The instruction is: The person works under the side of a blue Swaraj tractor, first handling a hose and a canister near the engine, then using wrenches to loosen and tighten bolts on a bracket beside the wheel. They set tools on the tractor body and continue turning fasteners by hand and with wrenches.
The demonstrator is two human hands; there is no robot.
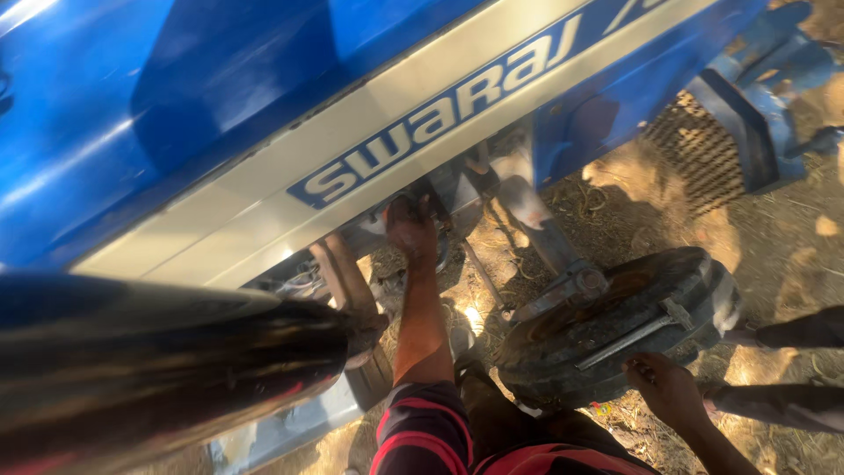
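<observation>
Dark glossy exhaust pipe (167, 361) looms nearest; beyond it the left hand (411, 230) reaches under the blue bonnet (220, 97), fingers curled on a hidden engine part, while the right hand (668, 389) rests loosely open on the black front tyre (615, 325); judging by this, fitting continues by feel.

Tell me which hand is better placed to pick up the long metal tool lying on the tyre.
Right. The right hand rests on the tyre's near edge, close to the long metal tool. The left hand is up under the blue hood, among the engine parts.
</observation>
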